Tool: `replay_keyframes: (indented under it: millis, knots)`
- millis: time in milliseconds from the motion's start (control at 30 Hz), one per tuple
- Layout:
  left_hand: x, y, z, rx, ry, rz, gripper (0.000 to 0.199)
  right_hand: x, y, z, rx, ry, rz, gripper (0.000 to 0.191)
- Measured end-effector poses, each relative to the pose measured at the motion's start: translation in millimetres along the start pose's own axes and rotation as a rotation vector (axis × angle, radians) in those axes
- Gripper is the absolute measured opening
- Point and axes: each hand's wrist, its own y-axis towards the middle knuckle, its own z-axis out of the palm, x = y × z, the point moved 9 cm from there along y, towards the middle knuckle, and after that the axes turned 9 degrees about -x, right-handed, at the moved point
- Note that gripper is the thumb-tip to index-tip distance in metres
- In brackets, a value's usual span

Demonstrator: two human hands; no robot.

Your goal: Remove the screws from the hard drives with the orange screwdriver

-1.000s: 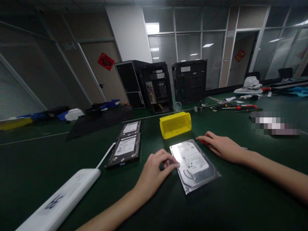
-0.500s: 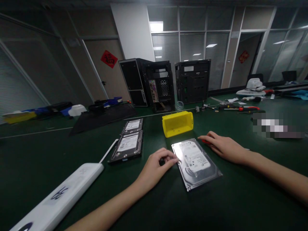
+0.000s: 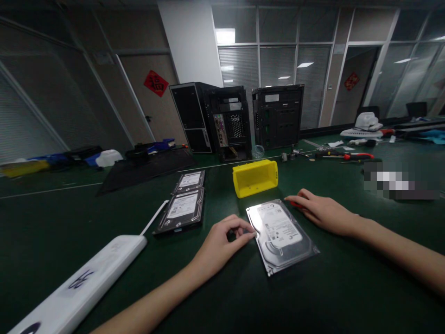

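A silver hard drive [image 3: 290,250] with a white label lies flat on the green table in front of me. My left hand [image 3: 227,239] is at its left edge, thumb and forefinger pinched together. Whatever is between those fingertips is too small to make out. To the right of the drive, my right hand [image 3: 321,211] rests palm down with its fingers curled over a red-handled tool [image 3: 296,204]. Most of that tool is hidden beneath the hand. Just beyond the drive, a yellow plastic bin [image 3: 255,190] is on its side, its opening facing me, with a few small specks inside.
Two more hard drives [image 3: 184,206] lie left of the bin. A white power strip [image 3: 83,283] runs along the left front. Behind stand computer cases [image 3: 229,123] and a small clear dish [image 3: 257,151]. Pliers [image 3: 361,156] and other tools lie at the back right.
The view has shifted very slightly. Both hands keep nearly the same places at the drive and on the red-handled tool; the left fingertips remain pinched.
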Motion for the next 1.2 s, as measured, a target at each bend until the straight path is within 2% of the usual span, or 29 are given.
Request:
replay_keyframes:
  millis: [467, 633, 833, 933, 1067, 1200]
  knots:
    - [-5.6, -0.8, -0.9, -0.012, -0.010, 0.030, 0.020, 1.6, -0.9, -0.9, 0.012, -0.008, 0.003, 0.044]
    - [-4.6, -0.6, -3.1, -0.043, 0.012, 0.038, 0.020, 1.0, -0.7, -0.4, 0.008, -0.011, 0.000, 0.044]
    - [-1.8, 0.6, -3.2, -0.023, 0.024, 0.032, 0.020, 0.3, -0.9, -1.2, 0.007, 0.001, 0.000, 0.044]
    - [1.8, 2.8, -5.7, 0.045, 0.037, 0.025, 0.023, 0.3, -1.0, -1.5, 0.008, 0.000, 0.005, 0.043]
    - [0.1, 0.0, -1.2, 0.258, -0.001, 0.094, 0.020, 1.4, -1.1, -1.3, 0.004, -0.001, -0.007, 0.045]
    - [-2.0, -2.7, -0.5, 0.306, 0.004, 0.151, 0.018, 1.5, -1.3, -0.8, 0.004, 0.006, -0.013, 0.046]
